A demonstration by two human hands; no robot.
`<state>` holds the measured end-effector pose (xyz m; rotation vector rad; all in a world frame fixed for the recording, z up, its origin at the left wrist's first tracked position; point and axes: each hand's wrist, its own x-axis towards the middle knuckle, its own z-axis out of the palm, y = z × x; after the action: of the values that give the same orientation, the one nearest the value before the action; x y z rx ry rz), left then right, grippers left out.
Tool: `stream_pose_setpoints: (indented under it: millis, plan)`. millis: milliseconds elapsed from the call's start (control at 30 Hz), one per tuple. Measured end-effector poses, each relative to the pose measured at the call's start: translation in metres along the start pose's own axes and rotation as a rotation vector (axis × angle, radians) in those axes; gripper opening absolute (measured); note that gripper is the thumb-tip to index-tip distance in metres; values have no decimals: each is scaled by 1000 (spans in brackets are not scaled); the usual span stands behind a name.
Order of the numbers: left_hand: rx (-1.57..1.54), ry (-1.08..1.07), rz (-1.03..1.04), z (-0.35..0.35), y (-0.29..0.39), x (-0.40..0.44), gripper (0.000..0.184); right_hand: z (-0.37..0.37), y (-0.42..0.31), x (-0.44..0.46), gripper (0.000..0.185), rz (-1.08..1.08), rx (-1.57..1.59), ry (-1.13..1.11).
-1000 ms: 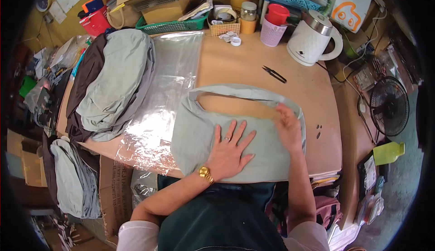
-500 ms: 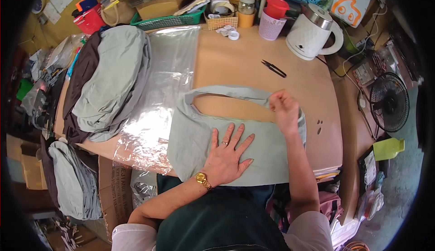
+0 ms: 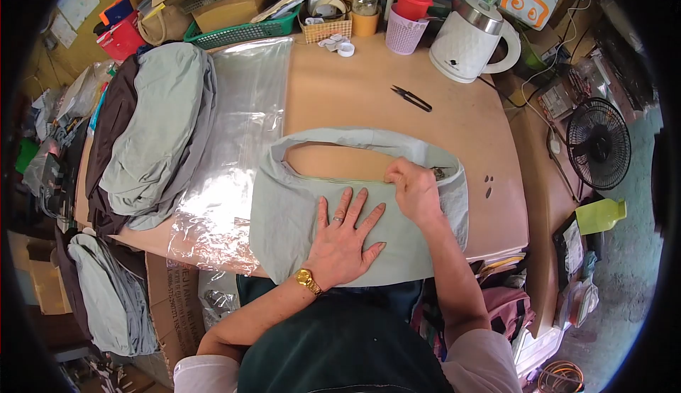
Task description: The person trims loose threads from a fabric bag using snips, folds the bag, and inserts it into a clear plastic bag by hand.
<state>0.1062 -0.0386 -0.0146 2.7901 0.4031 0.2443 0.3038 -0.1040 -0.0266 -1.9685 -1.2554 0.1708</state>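
The left hand (image 3: 345,251) is lying flat, fingers spread apart, on a pale grey-green fabric bag (image 3: 284,230) resting on the counter (image 3: 340,88) near the frame's centre. The right hand (image 3: 415,189) is holding its grip together at the bag's opening; whether on fabric, one cannot tell.

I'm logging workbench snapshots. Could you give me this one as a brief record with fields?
Left hand: flat on the bag, fingers spread
Right hand: fingertips together at the bag's opening; grip details unclear
Bag: pale grey-green, flat on the table
Snips: on the table, beyond the bag
Plastic: clear, between cloth pile and bag
Kettle: white, far right of the table
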Motion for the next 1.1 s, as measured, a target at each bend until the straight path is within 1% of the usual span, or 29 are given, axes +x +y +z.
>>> stream_pose_setpoints:
  millis: [33, 100, 133, 200, 233, 300, 333, 467, 533, 567, 633, 667, 733, 767, 800, 867, 933, 967, 1033, 1067, 1100]
  plan:
    - [-13, 14, -3, 0, 0, 0, 63, -1, -2, 5, 9, -2, 0, -1]
    - [-28, 11, -12, -1, 0, 0, 63, -6, -10, 18, 1, 262, 804, 265]
    - [-44, 3, -20, -1, 0, -1, 63, -9, -17, 18, 1, 264, 805, 262]
    - [-44, 13, -13, 0, -1, -1, 63, -14, -28, 19, 4, 244, 519, 30]
    - [-45, 26, -5, 0, -1, -1, 63, -9, -28, 17, 4, 242, 520, 31]
    - [-42, 31, -2, -1, -1, -1, 62, 10, -21, 10, 3, -403, -59, -15]
    - [-39, 37, -1, 0, -1, -1, 62, 17, -18, 8, 4, -353, -45, -50]
    - [-48, 37, -13, -1, -2, -1, 62, 29, -9, 13, 6, -409, -117, 8]
    - [-52, 46, -8, -1, -2, -2, 61, 25, -5, 18, 7, -20, 251, 141]
    - [-52, 50, -9, 0, -1, -2, 61, 17, -1, 24, 7, -24, 250, 140]
    - [-54, 47, -12, 1, -2, -2, 61, -5, -8, 41, 6, 182, 858, 289]
    - [-50, 49, -22, 1, -3, -2, 61, -12, -16, 43, 6, 180, 864, 280]
    - [-69, 55, -13, 3, -3, -3, 62, -19, -31, 43, 3, 155, 819, 23]
    - [-61, 57, -23, 2, -4, -3, 62, -6, -39, 41, 3, 149, 827, 15]
    - [-63, 55, -18, 3, -4, -3, 61, 15, -51, 38, 4, 66, 567, -27]
    - [-64, 54, -17, 2, -4, -4, 61, 43, -52, 37, 6, -19, 308, -69]
    - [-66, 34, -23, 1, -4, -3, 59, 59, -48, 40, 8, -381, -24, -111]
    - [-67, 36, -29, 1, -4, -3, 59, 63, -46, 41, 8, -384, -23, -116]
    - [-53, 52, -27, 2, -5, -2, 58, 64, -52, 44, 7, -23, 248, -235]
    - [-54, 53, -24, 2, -7, -1, 58, 65, -52, 45, 7, -23, 245, -233]
    - [-49, 35, -46, 2, -9, 0, 59, 65, -50, 45, 7, 82, 433, -161]
